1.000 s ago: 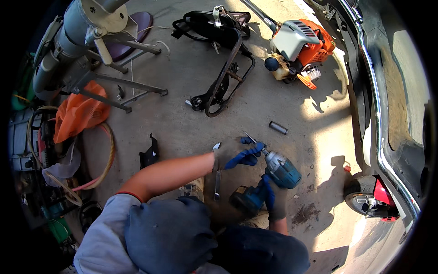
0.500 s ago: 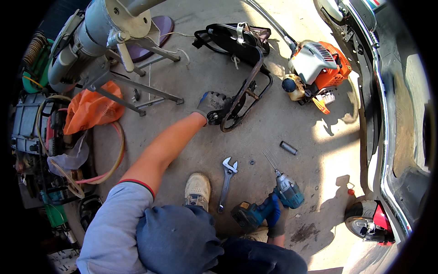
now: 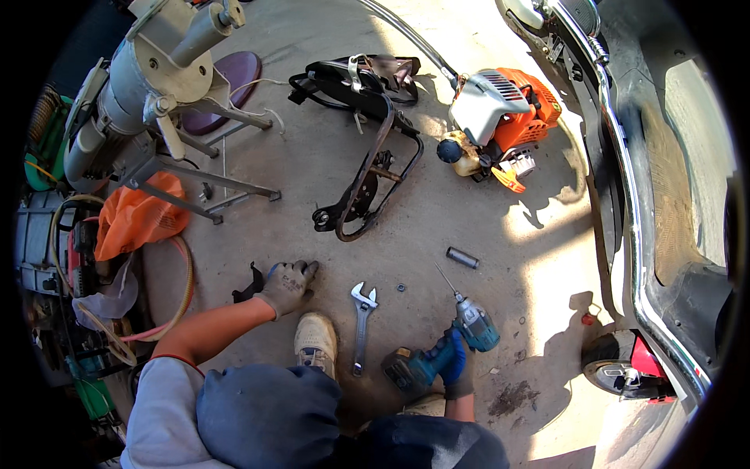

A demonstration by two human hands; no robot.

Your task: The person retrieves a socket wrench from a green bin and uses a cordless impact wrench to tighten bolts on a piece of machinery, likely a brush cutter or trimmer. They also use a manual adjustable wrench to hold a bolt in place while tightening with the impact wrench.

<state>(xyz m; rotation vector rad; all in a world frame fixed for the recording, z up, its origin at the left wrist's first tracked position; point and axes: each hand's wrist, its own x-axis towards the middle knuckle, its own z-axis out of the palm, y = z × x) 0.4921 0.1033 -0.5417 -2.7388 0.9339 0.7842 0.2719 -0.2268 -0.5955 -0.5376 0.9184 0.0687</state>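
Note:
My right hand (image 3: 455,361), in a blue-and-grey glove, is closed on the handle of a teal cordless drill (image 3: 478,327), which has a long thin bit pointing forward. My gloved left hand (image 3: 287,285) is down at floor level beside a small black bracket (image 3: 248,289), its curled fingers apart; whether it touches the bracket is unclear. Between my hands lie a silver adjustable wrench (image 3: 362,328) and a small nut (image 3: 401,287). A metal cylinder (image 3: 462,256) lies beyond the drill, and farther forward rests a black metal frame (image 3: 369,168) with a plate attached.
An orange brush cutter (image 3: 512,117) lies at back right. A grey machine on metal legs (image 3: 156,70) stands at back left, near an orange bag (image 3: 133,219), hoses and tools. A vehicle's body (image 3: 680,234) and a wheel (image 3: 617,363) line the right side.
My left hand left the drill bit, reached forward to the black frame, then moved back and left to the small bracket. My right hand stays on the drill, now resting lower.

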